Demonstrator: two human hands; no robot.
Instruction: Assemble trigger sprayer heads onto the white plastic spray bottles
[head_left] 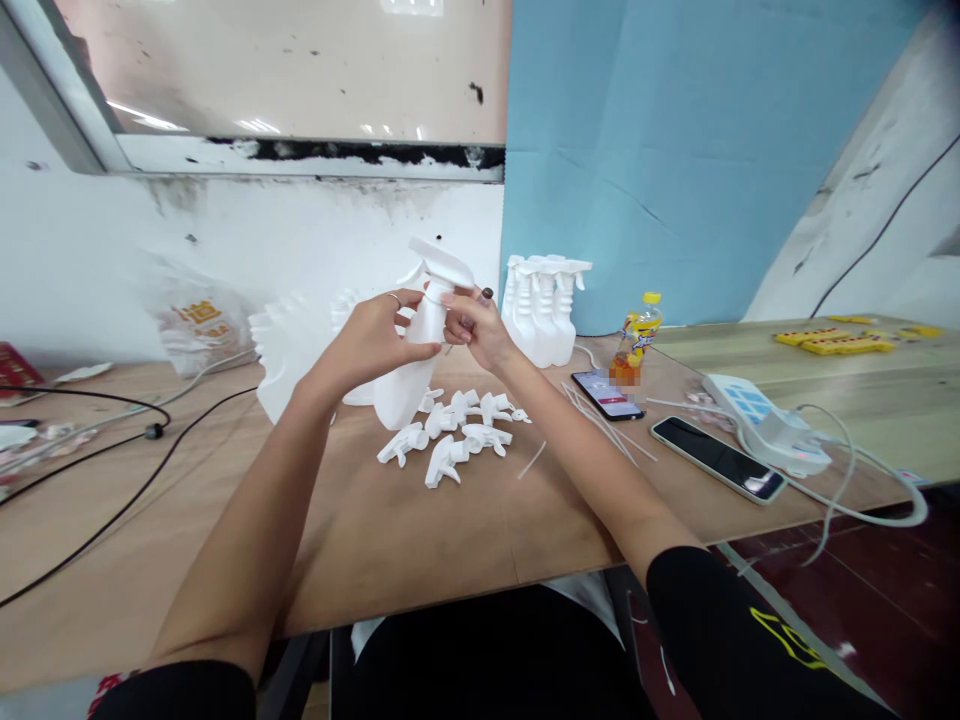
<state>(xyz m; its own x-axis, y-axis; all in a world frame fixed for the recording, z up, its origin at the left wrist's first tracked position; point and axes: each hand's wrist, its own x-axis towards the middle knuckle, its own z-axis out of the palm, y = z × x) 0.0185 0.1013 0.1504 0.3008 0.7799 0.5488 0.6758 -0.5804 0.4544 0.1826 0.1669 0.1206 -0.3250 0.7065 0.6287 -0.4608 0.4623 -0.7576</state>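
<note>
A white spray bottle [401, 395] with its trigger head [442, 262] in place is held tilted above the table. My left hand [367, 335] is closed around the bottle's neck and shoulder. The fingers of my right hand [484, 335] pinch the collar just below the trigger head. A small dark-tipped object [486, 297] sticks up from my right hand; its kind cannot be made out. Below the bottle lies a pile of loose white trigger heads [446, 455].
White bottles [277, 350] stand left, partly behind my left arm. Several spray bottles with heads [551, 320] stand at the back. To the right are a drink bottle [637, 335], two phones [716, 458] and a power strip [757, 420] with cables. Black cables [172, 445] cross the left side.
</note>
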